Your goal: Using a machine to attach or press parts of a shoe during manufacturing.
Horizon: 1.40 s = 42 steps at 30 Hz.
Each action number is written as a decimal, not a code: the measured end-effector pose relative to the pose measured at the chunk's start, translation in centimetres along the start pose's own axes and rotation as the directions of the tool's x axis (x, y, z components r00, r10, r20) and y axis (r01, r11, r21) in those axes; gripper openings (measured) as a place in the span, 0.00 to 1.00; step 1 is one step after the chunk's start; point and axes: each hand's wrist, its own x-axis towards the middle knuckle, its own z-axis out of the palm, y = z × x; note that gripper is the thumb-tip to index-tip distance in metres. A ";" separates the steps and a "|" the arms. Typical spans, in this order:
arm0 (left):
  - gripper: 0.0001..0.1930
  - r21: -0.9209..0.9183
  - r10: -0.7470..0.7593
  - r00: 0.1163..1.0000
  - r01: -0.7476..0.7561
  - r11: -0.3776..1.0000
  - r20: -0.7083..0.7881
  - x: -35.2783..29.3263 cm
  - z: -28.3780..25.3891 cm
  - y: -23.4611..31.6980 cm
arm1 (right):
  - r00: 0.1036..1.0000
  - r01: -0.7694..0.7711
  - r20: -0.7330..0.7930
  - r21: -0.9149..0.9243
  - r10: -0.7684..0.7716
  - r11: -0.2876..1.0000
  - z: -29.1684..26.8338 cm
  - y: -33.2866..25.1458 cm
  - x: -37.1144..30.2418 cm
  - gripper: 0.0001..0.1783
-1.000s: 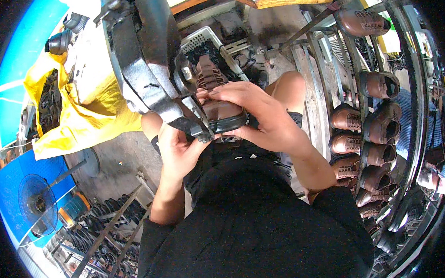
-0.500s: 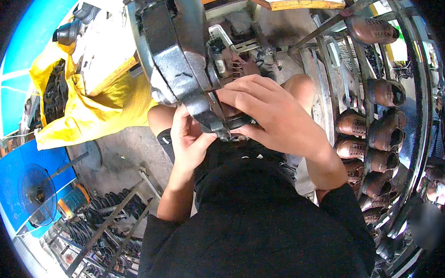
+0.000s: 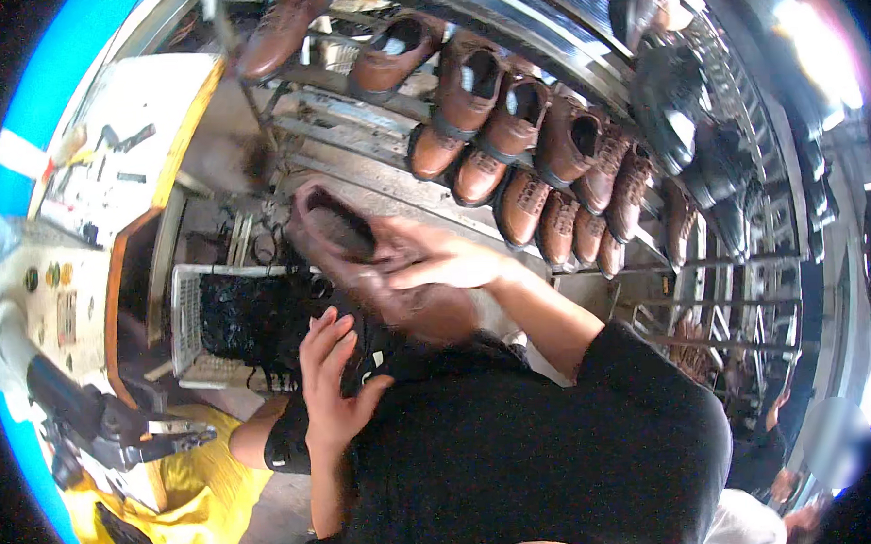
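Note:
My right hand [image 3: 445,257] is wrapped round a brown leather lace-up shoe [image 3: 426,313], held tilted in front of my body and smeared by motion. The shoe's collar opening faces up at its far left end. Just nearer and to the left, my left hand [image 3: 333,383] is raised with its fingers apart and holds nothing. To the left stands a machine with a dark pointed arm [image 3: 112,422], apart from both hands.
A white plastic basket [image 3: 187,327] of black stringy items sits left of the shoe. Beyond my right arm is a metal rack [image 3: 372,158] of brown shoes [image 3: 476,85] and black shoes [image 3: 666,97]. A yellow bag [image 3: 216,476] and a white worktable [image 3: 156,99] are at left.
I have turned to the right, away from the machine, toward the rack. The shoe is now clear of the machine arm in my right hand, while my left hand has let go.

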 end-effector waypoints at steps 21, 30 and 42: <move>0.14 -0.412 0.783 0.615 -0.691 0.593 0.095 14.0 3.5 15.6 | 0.004 -0.326 -0.996 0.083 0.089 0.942 -19.4 6.9 -48.6 0.32; 0.11 -0.182 0.589 0.782 -0.561 0.808 0.203 11.6 5.0 16.8 | 0.004 -0.227 -0.995 -0.096 -0.098 0.969 -31.3 11.8 -42.0 0.30; 0.12 0.006 0.121 0.856 -0.143 0.990 0.503 7.6 6.3 3.6 | 0.163 -0.961 -0.957 -0.100 -0.240 -0.256 -33.6 10.7 -46.8 0.22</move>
